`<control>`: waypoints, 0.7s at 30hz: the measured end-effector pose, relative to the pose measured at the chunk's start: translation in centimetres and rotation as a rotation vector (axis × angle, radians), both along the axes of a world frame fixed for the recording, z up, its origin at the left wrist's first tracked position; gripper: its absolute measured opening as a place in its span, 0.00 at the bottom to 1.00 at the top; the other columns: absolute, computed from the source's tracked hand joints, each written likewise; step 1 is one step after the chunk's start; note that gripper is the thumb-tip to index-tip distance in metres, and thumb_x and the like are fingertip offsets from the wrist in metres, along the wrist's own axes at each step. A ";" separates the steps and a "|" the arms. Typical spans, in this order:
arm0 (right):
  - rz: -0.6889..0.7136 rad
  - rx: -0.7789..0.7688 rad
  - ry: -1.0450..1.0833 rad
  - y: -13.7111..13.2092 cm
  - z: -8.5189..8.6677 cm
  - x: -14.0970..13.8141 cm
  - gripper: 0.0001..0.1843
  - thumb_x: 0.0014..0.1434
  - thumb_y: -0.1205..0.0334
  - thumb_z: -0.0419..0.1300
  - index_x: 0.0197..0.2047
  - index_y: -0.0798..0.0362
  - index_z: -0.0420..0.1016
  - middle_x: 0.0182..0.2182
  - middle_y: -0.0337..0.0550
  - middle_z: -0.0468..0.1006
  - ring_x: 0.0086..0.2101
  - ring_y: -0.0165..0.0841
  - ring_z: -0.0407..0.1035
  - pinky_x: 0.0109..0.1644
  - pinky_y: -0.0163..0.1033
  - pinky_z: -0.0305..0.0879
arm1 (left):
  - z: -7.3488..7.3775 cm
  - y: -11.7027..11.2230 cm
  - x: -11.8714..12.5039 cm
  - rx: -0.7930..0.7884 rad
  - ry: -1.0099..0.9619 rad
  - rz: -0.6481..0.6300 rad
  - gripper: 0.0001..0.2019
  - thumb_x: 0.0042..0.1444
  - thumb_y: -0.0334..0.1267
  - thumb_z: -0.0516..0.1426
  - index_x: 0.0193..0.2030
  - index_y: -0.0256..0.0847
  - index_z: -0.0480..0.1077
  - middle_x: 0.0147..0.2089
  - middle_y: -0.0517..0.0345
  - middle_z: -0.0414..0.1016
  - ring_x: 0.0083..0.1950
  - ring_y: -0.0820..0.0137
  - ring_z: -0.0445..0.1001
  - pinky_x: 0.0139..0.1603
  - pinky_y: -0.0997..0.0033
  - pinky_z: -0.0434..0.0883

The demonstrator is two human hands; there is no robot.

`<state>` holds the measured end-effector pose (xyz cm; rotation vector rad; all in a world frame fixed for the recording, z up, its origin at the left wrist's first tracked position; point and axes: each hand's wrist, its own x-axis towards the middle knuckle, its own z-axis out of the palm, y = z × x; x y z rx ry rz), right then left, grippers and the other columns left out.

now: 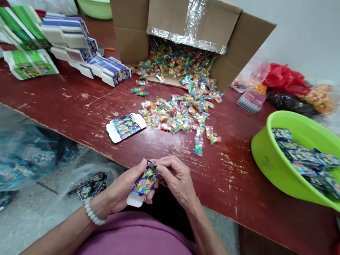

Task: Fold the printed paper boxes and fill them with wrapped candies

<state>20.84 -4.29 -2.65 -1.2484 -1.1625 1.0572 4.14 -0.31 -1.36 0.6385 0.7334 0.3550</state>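
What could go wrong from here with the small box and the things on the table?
The small printed box in the left hand has a white flap sticking out at its lower end, so contents might slip out there. The flat printed carton lies near the table's front edge and could get knocked off. Loose candy packets might be scattered by a sleeve-less forearm reaching across.

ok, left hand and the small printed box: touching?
Touching. The head view shows the left hand gripping the small printed box, its thumb against one side.
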 end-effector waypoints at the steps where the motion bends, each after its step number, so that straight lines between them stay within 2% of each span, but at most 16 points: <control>1: 0.025 -0.009 0.001 0.0 0.2 0.0 0.10 0.62 0.54 0.62 0.35 0.51 0.79 0.41 0.45 0.81 0.36 0.33 0.74 0.39 0.37 0.71 | -0.1 0.0 0.2 -0.007 0.017 0.029 0.27 0.61 0.61 0.51 0.44 0.35 0.70 0.31 0.54 0.74 0.23 0.73 0.73 0.25 0.73 0.71; 3: 0.045 -0.035 -0.008 -0.1 0.4 0.1 0.09 0.62 0.55 0.62 0.36 0.51 0.78 0.43 0.45 0.81 0.36 0.33 0.75 0.39 0.38 0.71 | -0.3 -0.1 0.5 0.011 0.044 0.058 0.27 0.62 0.61 0.51 0.49 0.37 0.70 0.30 0.56 0.74 0.22 0.73 0.71 0.23 0.74 0.70; 7: 0.002 -0.028 -0.188 0.0 0.5 0.3 0.06 0.60 0.60 0.63 0.39 0.51 0.80 0.35 0.43 0.81 0.35 0.32 0.74 0.39 0.36 0.70 | -0.2 -0.4 1.0 0.087 0.089 0.031 0.29 0.61 0.62 0.50 0.52 0.37 0.69 0.29 0.56 0.75 0.19 0.73 0.70 0.19 0.74 0.68; 10: -0.005 -0.124 -0.067 0.2 0.4 0.3 0.08 0.60 0.57 0.63 0.37 0.53 0.79 0.30 0.40 0.79 0.28 0.29 0.71 0.31 0.33 0.67 | 0.1 -0.6 1.1 0.166 0.104 0.007 0.31 0.60 0.64 0.50 0.50 0.35 0.71 0.25 0.57 0.74 0.18 0.72 0.70 0.20 0.74 0.68; 13: -0.007 -0.218 0.115 0.3 0.4 0.2 0.11 0.57 0.54 0.65 0.36 0.54 0.77 0.25 0.36 0.77 0.23 0.26 0.68 0.25 0.31 0.64 | 0.3 -0.5 0.8 0.224 0.107 -0.012 0.31 0.60 0.64 0.51 0.52 0.35 0.70 0.24 0.57 0.74 0.18 0.71 0.70 0.20 0.75 0.66; 21: 0.031 -0.228 0.216 0.1 0.8 -0.1 0.13 0.56 0.51 0.66 0.35 0.53 0.77 0.29 0.39 0.80 0.21 0.27 0.70 0.22 0.31 0.66 | -0.5 0.1 0.1 0.319 0.115 -0.082 0.35 0.59 0.63 0.53 0.62 0.37 0.65 0.31 0.54 0.75 0.20 0.72 0.71 0.20 0.75 0.67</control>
